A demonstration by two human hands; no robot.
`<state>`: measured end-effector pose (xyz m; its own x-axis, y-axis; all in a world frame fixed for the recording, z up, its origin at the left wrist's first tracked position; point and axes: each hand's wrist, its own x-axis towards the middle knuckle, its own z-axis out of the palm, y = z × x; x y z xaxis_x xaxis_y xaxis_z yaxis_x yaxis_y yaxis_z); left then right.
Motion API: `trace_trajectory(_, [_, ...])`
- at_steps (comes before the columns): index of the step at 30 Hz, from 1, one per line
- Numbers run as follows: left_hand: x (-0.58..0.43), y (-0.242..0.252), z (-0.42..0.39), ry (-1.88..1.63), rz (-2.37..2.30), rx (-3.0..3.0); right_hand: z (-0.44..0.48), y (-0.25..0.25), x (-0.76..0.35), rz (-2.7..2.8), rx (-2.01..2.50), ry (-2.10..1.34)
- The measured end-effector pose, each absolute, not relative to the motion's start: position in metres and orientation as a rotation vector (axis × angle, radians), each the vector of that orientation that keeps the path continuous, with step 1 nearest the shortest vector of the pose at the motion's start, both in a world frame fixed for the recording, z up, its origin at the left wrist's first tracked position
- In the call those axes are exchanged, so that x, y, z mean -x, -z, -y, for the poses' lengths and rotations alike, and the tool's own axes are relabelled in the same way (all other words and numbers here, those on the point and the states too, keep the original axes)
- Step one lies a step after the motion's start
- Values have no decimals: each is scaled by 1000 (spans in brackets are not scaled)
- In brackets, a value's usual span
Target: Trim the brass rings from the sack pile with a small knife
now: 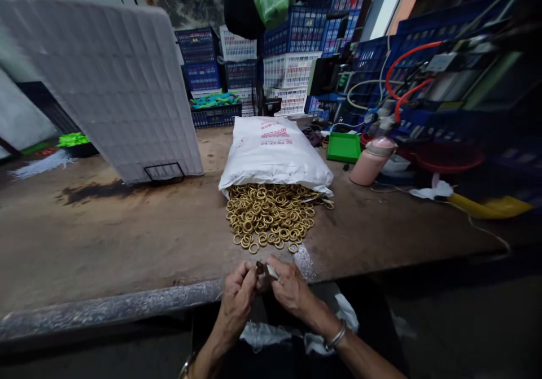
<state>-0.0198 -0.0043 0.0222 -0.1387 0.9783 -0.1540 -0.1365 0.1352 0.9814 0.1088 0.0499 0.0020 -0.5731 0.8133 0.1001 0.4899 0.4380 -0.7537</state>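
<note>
My left hand [239,293] and my right hand [293,290] are close together just over the table's front edge, fingers closed in a pinch. A pale, slim tool [273,272] shows in my right hand; its exact kind is unclear. Between the fingertips is a small dark piece [259,267], too small to name. What my left fingers grip is mostly hidden. Just beyond the hands, a heap of brass-coloured rings [269,215] spills from the mouth of a white sack [275,153] with red print, lying on its side.
On the wooden table [190,226] a large white ribbed panel [114,91] stands upright at left. To the right are a green tray [344,147], a pink bottle [370,163] and a machine with orange hoses [398,74]. Stacked crates [292,71] fill the back.
</note>
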Motion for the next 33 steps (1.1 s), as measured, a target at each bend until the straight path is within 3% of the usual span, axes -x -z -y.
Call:
trace_trajectory(18, [23,-14,0,-1218,-1363,-946,-49,-5,-103,2481,1358,-719])
trace_trajectory(33, [37,-16,23,-1286,-1042,-310,-78,2,-67,2516,1563,-396])
